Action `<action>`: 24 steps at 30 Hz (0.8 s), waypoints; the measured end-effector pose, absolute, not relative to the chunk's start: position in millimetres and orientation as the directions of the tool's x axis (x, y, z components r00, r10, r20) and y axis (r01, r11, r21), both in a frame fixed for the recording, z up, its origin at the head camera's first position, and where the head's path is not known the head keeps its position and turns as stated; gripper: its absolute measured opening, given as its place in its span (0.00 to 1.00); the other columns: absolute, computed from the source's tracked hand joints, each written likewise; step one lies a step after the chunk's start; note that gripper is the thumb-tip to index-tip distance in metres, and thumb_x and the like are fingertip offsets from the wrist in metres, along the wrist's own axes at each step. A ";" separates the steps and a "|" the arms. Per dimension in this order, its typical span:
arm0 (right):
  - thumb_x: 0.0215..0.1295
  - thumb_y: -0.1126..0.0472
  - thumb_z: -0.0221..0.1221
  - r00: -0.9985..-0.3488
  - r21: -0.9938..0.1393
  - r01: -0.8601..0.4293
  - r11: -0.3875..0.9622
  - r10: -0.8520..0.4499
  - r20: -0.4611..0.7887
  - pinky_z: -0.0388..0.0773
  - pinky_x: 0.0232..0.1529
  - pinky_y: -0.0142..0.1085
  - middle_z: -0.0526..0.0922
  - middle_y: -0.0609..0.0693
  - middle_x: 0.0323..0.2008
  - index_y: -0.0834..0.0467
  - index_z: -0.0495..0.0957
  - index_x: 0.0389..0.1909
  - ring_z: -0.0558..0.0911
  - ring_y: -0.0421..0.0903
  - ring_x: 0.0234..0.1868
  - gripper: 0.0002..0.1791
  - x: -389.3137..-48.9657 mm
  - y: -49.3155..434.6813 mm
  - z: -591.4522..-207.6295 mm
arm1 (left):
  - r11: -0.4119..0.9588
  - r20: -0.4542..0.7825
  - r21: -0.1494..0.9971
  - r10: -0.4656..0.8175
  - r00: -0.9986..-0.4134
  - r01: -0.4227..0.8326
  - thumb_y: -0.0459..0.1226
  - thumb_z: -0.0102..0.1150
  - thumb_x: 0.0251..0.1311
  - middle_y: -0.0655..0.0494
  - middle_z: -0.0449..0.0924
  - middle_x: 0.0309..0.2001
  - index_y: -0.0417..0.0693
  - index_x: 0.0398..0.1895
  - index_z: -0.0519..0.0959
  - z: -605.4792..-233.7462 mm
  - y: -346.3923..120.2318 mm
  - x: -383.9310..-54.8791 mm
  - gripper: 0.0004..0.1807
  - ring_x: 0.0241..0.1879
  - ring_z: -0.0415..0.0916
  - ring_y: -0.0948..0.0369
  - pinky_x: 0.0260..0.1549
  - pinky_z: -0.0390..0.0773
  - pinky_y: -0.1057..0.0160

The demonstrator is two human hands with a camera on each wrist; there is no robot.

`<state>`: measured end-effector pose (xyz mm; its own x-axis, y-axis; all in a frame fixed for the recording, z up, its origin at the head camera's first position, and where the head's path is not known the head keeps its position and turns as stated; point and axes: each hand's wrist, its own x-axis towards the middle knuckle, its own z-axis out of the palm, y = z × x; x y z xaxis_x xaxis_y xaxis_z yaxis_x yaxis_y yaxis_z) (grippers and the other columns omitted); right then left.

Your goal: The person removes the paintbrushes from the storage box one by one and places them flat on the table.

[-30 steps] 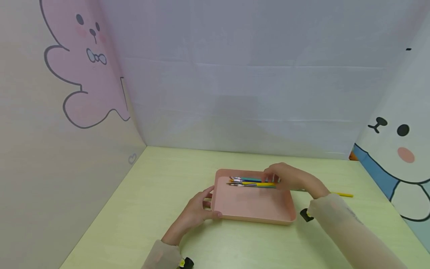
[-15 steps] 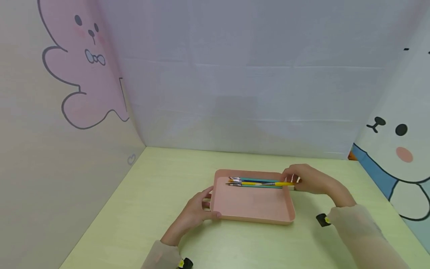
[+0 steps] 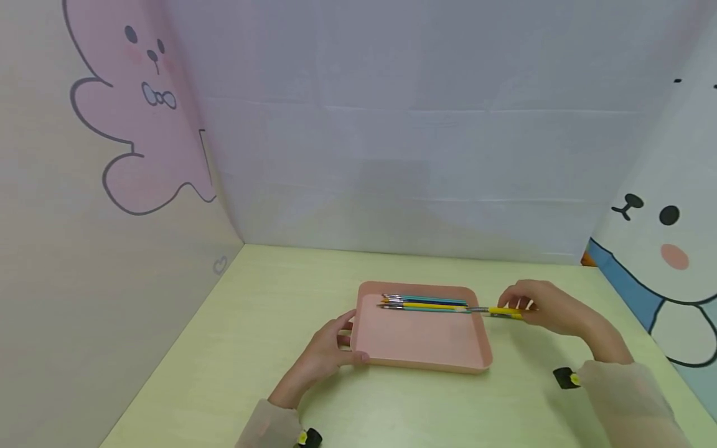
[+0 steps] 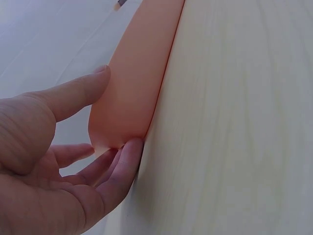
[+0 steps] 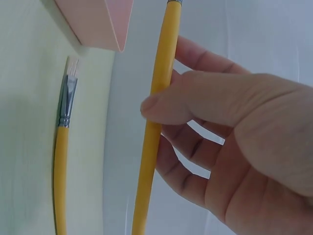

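Observation:
A pink rectangular tray (image 3: 420, 339) lies on the table with several slim paintbrushes (image 3: 426, 305) along its far side. My left hand (image 3: 327, 348) holds the tray's near left corner, the thumb (image 4: 85, 93) on one wall and the fingers around the corner. To the right of the tray, my right hand (image 3: 551, 307) pinches a yellow paintbrush (image 5: 167, 49) between thumb and fingers. Its bristle end points left, over the tray's right rim. Beneath it, another yellow paintbrush (image 5: 60, 171) with pale bristles lies on the table, partly hidden by my right hand in the head view.
The pale yellow table (image 3: 224, 373) meets a whitish sheet wall (image 3: 392, 155) at the back. Printed cartoon animals cover the left and right walls. A small orange object (image 3: 588, 260) shows at the back right corner.
My right hand has moved right, out of the tray and past its right rim, bringing the yellow paintbrush along. The left hand and the tray have stayed in place.

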<state>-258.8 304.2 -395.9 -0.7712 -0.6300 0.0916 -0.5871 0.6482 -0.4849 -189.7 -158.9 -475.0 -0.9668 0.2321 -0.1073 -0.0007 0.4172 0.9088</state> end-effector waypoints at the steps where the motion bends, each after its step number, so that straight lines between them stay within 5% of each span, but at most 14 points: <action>1: 0.61 0.77 0.69 -0.777 -0.484 -0.579 0.656 -0.623 0.085 0.83 0.39 0.34 0.84 0.41 0.42 0.51 0.85 0.49 0.82 0.42 0.39 0.21 -258.0 306.2 -396.7 | 0.418 -0.108 0.909 0.232 -0.967 -0.001 0.39 0.85 0.53 0.48 0.75 0.66 0.51 0.84 0.61 -474.9 -159.0 -189.7 0.56 0.55 0.78 0.53 0.50 0.82 0.55; 24: 0.56 0.81 0.68 -0.870 -0.446 -0.468 0.763 -0.486 0.082 0.81 0.40 0.34 0.83 0.42 0.42 0.54 0.86 0.49 0.78 0.38 0.40 0.24 -251.9 344.6 -419.4 | 0.419 -0.113 0.908 0.241 -0.964 -0.002 0.40 0.84 0.54 0.48 0.75 0.66 0.53 0.84 0.61 -475.1 -160.7 -189.9 0.56 0.56 0.78 0.53 0.49 0.81 0.55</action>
